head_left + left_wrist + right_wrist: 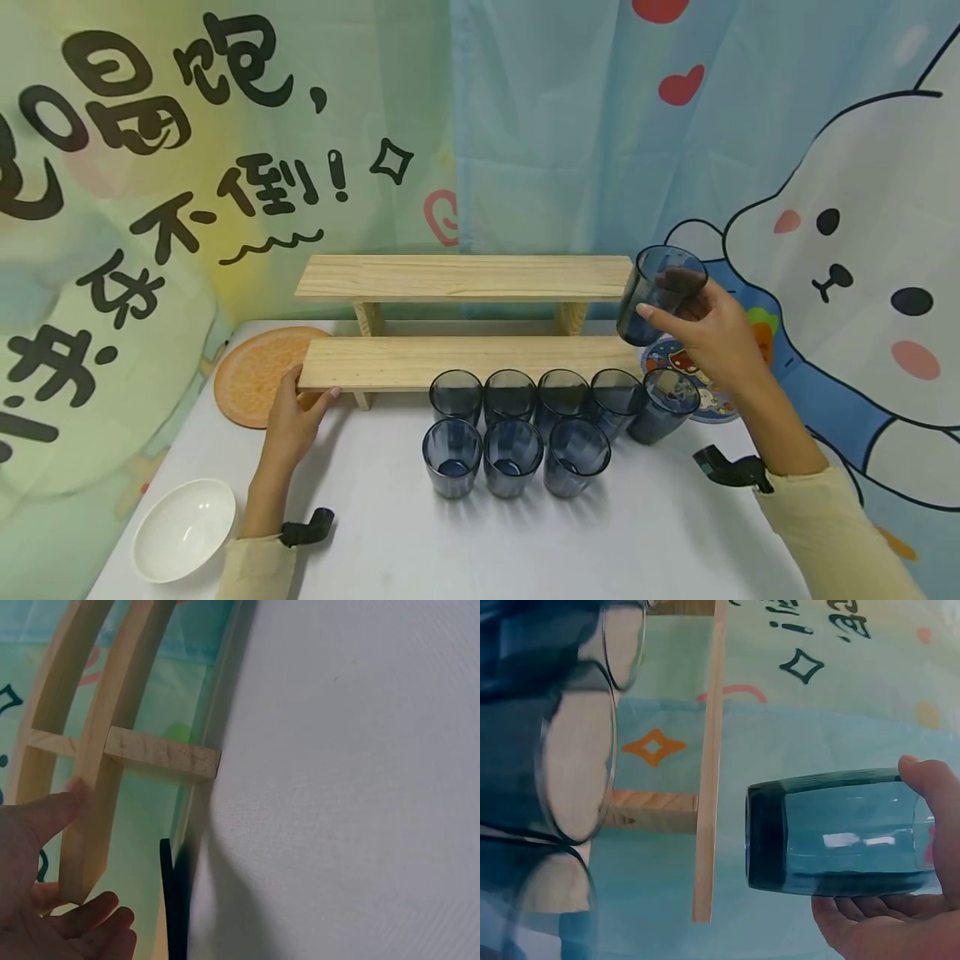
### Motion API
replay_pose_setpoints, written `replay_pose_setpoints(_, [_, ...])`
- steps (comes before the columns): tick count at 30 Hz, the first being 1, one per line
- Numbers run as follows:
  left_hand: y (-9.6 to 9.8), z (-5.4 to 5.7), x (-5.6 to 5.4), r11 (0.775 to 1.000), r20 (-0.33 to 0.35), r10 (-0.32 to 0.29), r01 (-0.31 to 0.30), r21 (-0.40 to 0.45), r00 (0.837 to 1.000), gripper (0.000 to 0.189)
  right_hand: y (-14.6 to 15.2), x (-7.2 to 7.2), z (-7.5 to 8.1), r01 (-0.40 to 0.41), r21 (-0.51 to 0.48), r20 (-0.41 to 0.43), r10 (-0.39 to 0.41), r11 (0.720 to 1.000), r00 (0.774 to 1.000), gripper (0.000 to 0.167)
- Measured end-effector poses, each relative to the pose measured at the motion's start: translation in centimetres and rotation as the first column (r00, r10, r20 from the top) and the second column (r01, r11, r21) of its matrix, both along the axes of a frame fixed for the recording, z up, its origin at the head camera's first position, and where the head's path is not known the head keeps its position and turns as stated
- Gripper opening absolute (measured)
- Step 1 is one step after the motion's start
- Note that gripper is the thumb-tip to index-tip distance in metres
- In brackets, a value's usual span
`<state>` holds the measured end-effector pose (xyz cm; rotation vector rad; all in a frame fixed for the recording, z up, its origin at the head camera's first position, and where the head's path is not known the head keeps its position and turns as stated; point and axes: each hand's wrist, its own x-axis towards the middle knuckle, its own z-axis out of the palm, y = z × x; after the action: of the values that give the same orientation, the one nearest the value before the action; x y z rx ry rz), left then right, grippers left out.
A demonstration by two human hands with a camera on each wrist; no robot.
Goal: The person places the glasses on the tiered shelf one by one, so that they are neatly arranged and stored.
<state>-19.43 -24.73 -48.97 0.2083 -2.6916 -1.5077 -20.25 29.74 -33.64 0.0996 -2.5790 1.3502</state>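
Observation:
My right hand (716,337) holds a clear blue-grey glass tumbler (637,304) near its rim, thumb on one side and fingers on the other. The tumbler is raised by the right end of a two-tier wooden shelf (465,279). In the right wrist view, a gap shows between the glass base (765,836) and the upper board's edge (709,787). My left hand (292,425) grips the left end of the lower board (94,817), its thumb on the front edge. Several matching tumblers (512,454) stand in two rows before the shelf.
A white bowl (183,533) sits at the table's left front. Behind my left hand lies a round orange mat (255,375); a colourful round mat (712,400) is partly hidden at the right. A printed curtain (540,125) hangs behind the white table (420,550).

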Motion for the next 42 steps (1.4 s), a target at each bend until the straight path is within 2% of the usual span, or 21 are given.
replay_pose_setpoints(7, [-0.1,-0.3,0.0,1.000,-0.023,0.008,-0.008,-0.010,1.000,0.083,-0.3,-4.6,0.8,0.014,0.032,0.042,-0.015,0.999,0.999,0.075])
replay_pose_setpoints(13, [0.1,-0.5,0.0,1.000,-0.029,0.003,-0.003,0.006,1.000,0.081,-0.1,-7.9,0.5,0.037,-0.036,0.028,-0.036,0.999,0.999,0.072])
replay_pose_setpoints(18, [0.2,-0.5,-0.1,1.000,-0.029,0.005,-0.005,0.002,1.000,0.080,-0.1,-9.8,-0.1,0.071,-0.083,0.047,-0.068,0.994,0.997,0.079])
replay_pose_setpoints(24, [0.4,-0.4,-0.1,1.000,-0.022,0.002,-0.002,0.002,1.000,0.081,-0.2,-11.3,-0.7,0.072,-0.141,0.050,-0.066,0.987,0.997,0.076])
replay_pose_setpoints(30, [0.4,-0.4,-0.1,1.000,-0.028,0.003,-0.003,-0.001,1.000,0.080,-0.3,-12.1,-1.1,0.062,-0.121,0.039,-0.057,0.991,0.998,0.072])
replay_pose_setpoints(39, [0.4,-0.3,0.1,1.000,-0.023,0.003,-0.003,-0.009,1.000,0.081,-0.6,-12.3,-1.4,0.069,-0.091,0.027,-0.066,0.993,0.997,0.077])
replay_pose_setpoints(42, [0.4,-0.3,0.1,1.000,-0.025,0.006,-0.006,-0.015,1.000,0.081,-0.5,-12.3,-1.5,0.049,-0.102,0.023,-0.047,0.994,0.999,0.079])
